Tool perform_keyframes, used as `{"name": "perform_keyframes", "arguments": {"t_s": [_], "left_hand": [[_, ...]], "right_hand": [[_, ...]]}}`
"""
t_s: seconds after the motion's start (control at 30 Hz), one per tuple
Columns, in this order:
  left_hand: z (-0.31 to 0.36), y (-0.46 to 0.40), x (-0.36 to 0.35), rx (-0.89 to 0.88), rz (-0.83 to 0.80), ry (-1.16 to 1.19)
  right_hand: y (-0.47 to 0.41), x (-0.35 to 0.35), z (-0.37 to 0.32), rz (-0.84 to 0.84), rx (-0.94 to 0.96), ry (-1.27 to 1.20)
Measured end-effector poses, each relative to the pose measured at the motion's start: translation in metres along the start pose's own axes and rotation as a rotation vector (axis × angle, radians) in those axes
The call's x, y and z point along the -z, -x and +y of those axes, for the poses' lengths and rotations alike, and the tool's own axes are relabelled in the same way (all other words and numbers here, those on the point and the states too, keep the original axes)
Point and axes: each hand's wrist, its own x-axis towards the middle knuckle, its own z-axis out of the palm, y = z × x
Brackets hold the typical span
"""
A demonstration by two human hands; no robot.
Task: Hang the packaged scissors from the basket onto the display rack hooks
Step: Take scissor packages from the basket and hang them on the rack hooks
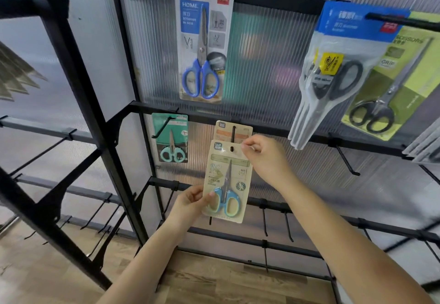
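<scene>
I hold a beige pack of small blue-handled scissors [226, 179] in front of the black display rack [78, 84]. My left hand [190, 202] pinches its lower left edge. My right hand [262, 156] grips its top right corner beside the hang hole. The hole sits just below the tip of a black hook [233, 134], which carries a similar beige pack [232, 131] behind. The basket is out of view.
A blue-handled scissors pack [202, 41] hangs above, a small green pack [170, 138] to the left, and grey and green packs [352, 75] at upper right. Bare hooks [346, 158] jut from the lower bars. Wooden floor [214, 280] lies below.
</scene>
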Motion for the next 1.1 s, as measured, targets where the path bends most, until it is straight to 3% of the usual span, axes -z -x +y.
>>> {"name": "perform_keyframes", "arguments": {"t_s": [0.43,0.67,0.9,1.1], "left_hand": [[0.017,-0.08,-0.009,-0.03,0.097,-0.474],[0.017,-0.103,-0.01,-0.027,0.2,-0.512],[0.001,-0.067,-0.005,-0.087,0.349,-0.672],[0.005,-0.007,-0.043,-0.279,0.212,-0.995]], "right_hand": [[-0.04,-0.011,0.012,0.067,-0.072,0.091],[-0.036,-0.012,0.013,0.084,-0.047,0.148],[0.026,0.0,0.034,0.072,-0.117,0.314],[0.117,0.044,0.059,0.087,-0.205,0.414]]}}
